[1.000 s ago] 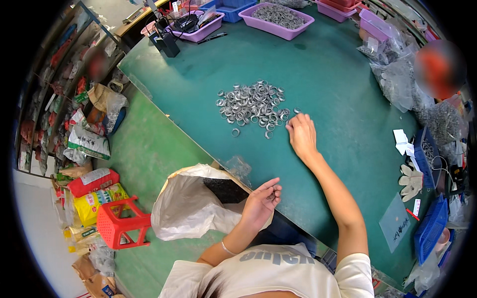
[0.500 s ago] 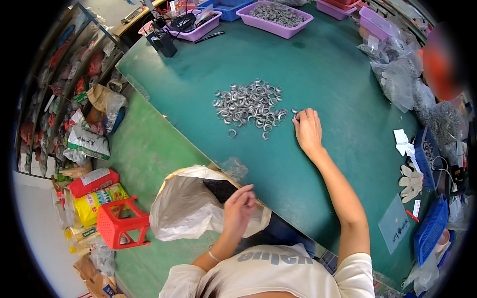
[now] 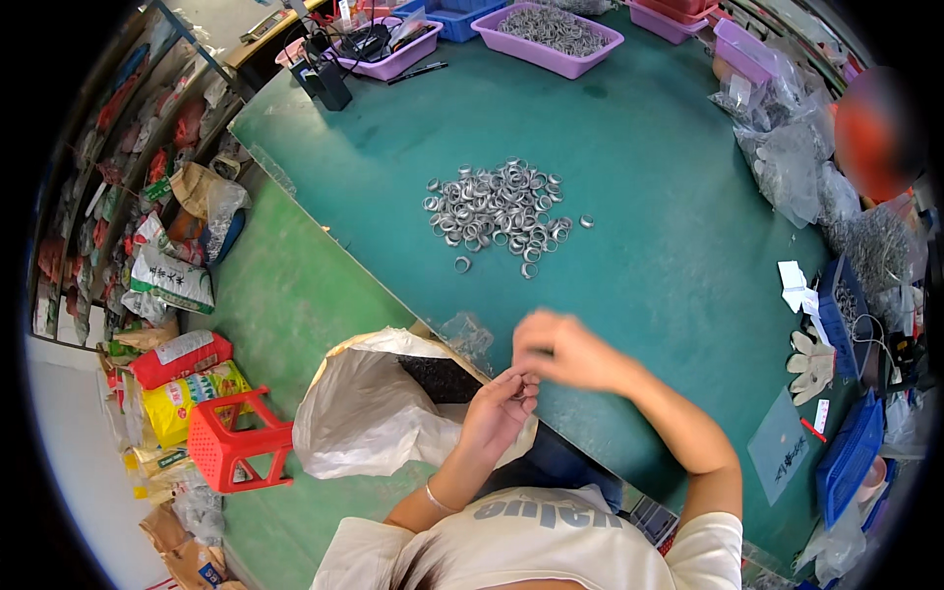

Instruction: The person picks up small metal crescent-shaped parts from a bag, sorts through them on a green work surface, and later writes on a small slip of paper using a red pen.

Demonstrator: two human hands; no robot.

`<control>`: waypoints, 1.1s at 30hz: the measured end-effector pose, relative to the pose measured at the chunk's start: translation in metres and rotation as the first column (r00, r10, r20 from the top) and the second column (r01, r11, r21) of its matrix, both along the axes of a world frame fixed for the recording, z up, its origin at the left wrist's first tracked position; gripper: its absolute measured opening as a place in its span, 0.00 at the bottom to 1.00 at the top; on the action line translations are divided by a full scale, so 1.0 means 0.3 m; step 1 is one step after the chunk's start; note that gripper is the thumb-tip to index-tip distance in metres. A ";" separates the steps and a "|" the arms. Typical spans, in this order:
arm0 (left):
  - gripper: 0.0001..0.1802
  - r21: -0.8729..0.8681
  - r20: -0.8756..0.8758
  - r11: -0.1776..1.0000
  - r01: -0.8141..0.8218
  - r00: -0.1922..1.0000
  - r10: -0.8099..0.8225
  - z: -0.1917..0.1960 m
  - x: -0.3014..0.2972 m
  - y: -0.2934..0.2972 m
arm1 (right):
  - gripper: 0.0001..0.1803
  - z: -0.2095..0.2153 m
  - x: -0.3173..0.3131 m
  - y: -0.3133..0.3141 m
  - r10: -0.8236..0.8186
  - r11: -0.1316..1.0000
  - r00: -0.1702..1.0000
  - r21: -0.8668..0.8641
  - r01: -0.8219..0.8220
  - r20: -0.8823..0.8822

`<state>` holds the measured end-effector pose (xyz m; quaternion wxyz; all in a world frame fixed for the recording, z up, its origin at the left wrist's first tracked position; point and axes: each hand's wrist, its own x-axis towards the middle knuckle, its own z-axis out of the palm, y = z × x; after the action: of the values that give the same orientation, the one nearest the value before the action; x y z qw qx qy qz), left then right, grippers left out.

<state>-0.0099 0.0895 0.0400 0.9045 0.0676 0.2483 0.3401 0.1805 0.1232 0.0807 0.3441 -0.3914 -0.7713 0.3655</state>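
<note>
Hands meet at the table edge point(image 3: 393, 305): left hand point(image 3: 497, 413) seems pinched on something small, right hand point(image 3: 560, 349) blurred, grip unclear; ring pile point(image 3: 501, 211) lies at twelve o'clock. Best keep the pinch firm over the white sack point(image 3: 364, 413).

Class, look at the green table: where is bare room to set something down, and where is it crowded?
Bare table lies between the ring pile and the hands, and between the pile and the purple tray. The right edge is crowded with plastic bags and blue bins.

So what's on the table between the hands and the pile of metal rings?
In the head view, only bare green tabletop lies between the hands and the pile of metal rings; two stray rings sit at the pile's near edge.
</note>
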 end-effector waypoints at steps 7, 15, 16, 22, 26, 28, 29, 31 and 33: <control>0.16 -0.026 -0.143 0.999 -0.032 0.989 0.028 0.023 0.020 -0.042 | 0.27 -0.118 0.085 0.331 -0.578 0.794 0.795 0.355 0.494 0.185; 0.15 0.098 -0.235 0.994 -0.047 0.970 0.068 0.006 -0.008 -0.070 | 0.19 -0.188 0.080 0.109 -0.593 0.783 0.780 0.372 0.499 0.201; 0.15 0.128 -0.246 0.991 -0.040 0.967 0.071 0.007 -0.007 -0.075 | 0.16 -0.194 0.087 0.071 -0.593 0.779 0.785 0.373 0.505 0.176; 0.14 0.108 -0.213 0.994 -0.009 0.977 0.032 0.014 0.006 -0.107 | 0.11 -0.137 0.117 -0.113 -0.625 0.746 0.768 0.399 0.534 0.141; 0.14 0.110 -0.204 0.994 0.021 0.979 0.002 0.015 0.013 -0.133 | 0.09 -0.116 0.122 -0.175 -0.714 0.653 0.697 0.415 0.633 0.061; 0.15 0.104 -0.195 0.993 0.052 0.980 -0.031 0.015 0.019 -0.143 | 0.08 -0.107 0.127 -0.193 -0.728 0.641 0.684 0.396 0.657 0.045; 0.15 0.104 -0.193 0.993 0.057 0.980 -0.036 0.018 0.023 -0.148 | 0.08 -0.105 0.132 -0.202 -0.741 0.640 0.671 0.327 0.696 0.021; 0.15 0.104 -0.204 0.991 0.081 0.977 -0.059 0.024 0.029 -0.156 | 0.08 -0.099 0.142 -0.219 -0.757 0.631 0.653 0.256 0.732 -0.001; 0.15 0.115 -0.194 0.989 0.094 0.979 -0.070 0.010 0.027 -0.164 | 0.07 -0.089 0.149 -0.231 -0.792 0.601 0.609 0.115 0.791 -0.054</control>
<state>-0.0019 0.0402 0.0431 0.8841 0.1656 0.3087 0.3093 0.2252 0.0539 0.0541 0.4934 -0.6699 -0.5404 0.1254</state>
